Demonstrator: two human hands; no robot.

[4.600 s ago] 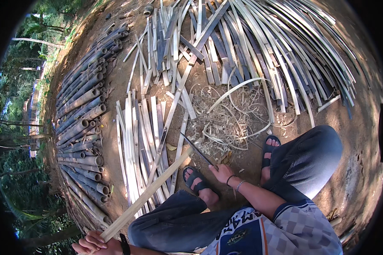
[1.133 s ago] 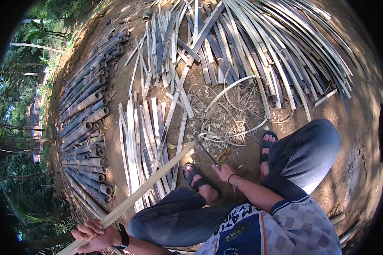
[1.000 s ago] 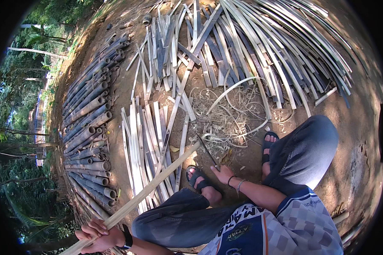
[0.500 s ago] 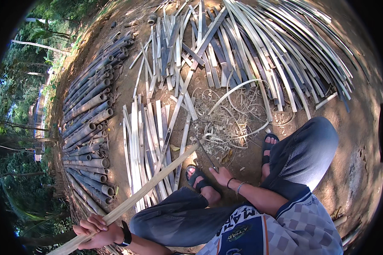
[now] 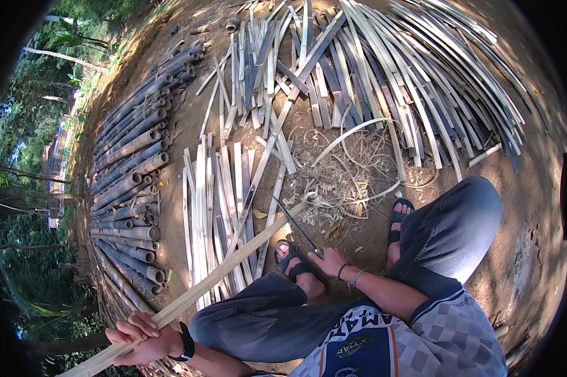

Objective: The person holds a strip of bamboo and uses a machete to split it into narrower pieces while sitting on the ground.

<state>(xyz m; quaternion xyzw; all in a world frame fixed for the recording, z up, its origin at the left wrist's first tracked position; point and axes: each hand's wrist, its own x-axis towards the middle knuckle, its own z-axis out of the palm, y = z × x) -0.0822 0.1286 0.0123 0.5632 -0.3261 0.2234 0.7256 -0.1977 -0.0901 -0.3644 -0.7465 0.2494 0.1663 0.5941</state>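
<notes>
My left hand (image 5: 139, 338) is closed around a long pale bamboo strip (image 5: 224, 269), which runs diagonally from the lower left to the middle. Its far end has a small curl of shaving at the tip. In my right hand (image 5: 329, 261) is the handle of a knife (image 5: 298, 229) with a long, narrow dark blade. The blade points up and to the left, crossing the strip short of its far end; whether it touches the strip I cannot tell. Beyond the strip's end, a heap of thin curled shavings (image 5: 343, 169) lies on the ground.
Split bamboo strips (image 5: 208, 213) lie beside the held strip. Larger piles of strips (image 5: 415, 81) spread across the far side. Round dark bamboo poles (image 5: 129, 182) are stacked at the left. My sandalled feet (image 5: 294, 264) stand near the shavings on bare soil (image 5: 510, 232).
The knife blade has swung left, from beside the strip's end to across the strip. The strip's far end has shifted slightly right and farther away, and a curl shows at its tip.
</notes>
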